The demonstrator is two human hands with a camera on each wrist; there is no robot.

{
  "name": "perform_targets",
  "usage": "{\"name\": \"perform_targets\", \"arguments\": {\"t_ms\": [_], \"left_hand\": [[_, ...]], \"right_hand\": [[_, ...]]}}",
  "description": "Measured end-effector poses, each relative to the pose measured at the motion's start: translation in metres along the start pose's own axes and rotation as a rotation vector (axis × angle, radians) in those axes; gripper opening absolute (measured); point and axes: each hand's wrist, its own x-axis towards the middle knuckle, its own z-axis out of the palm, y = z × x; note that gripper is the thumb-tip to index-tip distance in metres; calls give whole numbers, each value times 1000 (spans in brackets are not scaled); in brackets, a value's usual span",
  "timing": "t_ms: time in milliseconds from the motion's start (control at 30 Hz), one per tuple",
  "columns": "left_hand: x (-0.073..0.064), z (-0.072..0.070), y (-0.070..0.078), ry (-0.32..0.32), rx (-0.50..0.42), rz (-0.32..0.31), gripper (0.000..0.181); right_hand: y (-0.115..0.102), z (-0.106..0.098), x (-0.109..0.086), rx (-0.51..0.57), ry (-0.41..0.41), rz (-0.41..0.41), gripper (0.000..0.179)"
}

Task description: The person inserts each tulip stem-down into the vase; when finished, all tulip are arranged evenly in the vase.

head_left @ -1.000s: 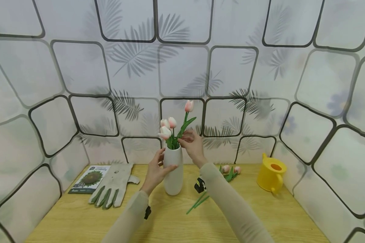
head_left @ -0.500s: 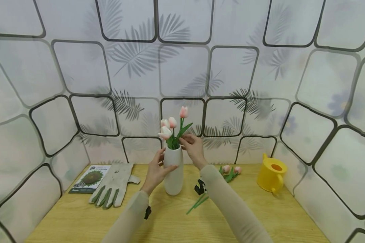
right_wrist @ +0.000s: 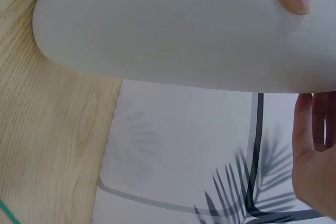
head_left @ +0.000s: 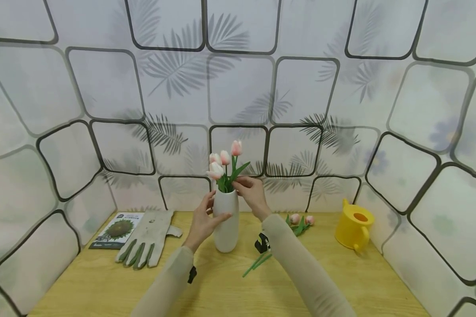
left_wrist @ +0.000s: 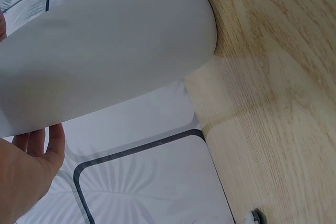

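A white vase [head_left: 227,224] stands upright on the wooden table, and my left hand [head_left: 203,222] grips it from the left, thumb across its front. Several pink-and-white tulips [head_left: 216,171] lean to the left in its mouth. One pink tulip [head_left: 236,148] rises a little higher on the right; my right hand [head_left: 255,196] pinches it low, just above the rim. The stem's lower end is hidden inside the vase. In the left wrist view the vase [left_wrist: 115,51] covers much of the picture. The right wrist view has my right hand [right_wrist: 317,166] beside the vase, its fingertips hidden.
More tulips [head_left: 300,225] lie on the table [head_left: 222,290] to the right, partly behind my right sleeve. Beyond them stands a yellow watering can [head_left: 353,229]. On the left, a grey-and-green work glove [head_left: 148,237] overlaps a sunflower packet [head_left: 119,230]. Patterned walls enclose the table.
The pink tulip has come down and left, closer to the other blooms, with my right hand moving slightly down at the rim. My left hand keeps its grip on the vase.
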Motion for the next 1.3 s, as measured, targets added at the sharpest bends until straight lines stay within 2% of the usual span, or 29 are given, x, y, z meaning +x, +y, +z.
{"name": "perform_targets", "arguments": {"t_ms": [267,467,633,900,1067,1300], "left_hand": [[1,-1,1,-4,1,-13,81],[1,0,-1,-8,1,-24,81],[0,0,-1,-6,2,-22,82],[1,0,0,-5,5,-25,83],[1,0,1,-6,5,-35,83],[1,0,2,-8,2,-39,82]], "right_hand": [[-3,-3,0,23,-52,51,23],[-5,-6,0,77,-65,64,28],[-5,-7,0,66,-63,81,27],[-5,-12,-2,82,-126,78,31],[1,-23,-5,116,-189,86,34],[14,-50,-12,118,-245,89,40]]}}
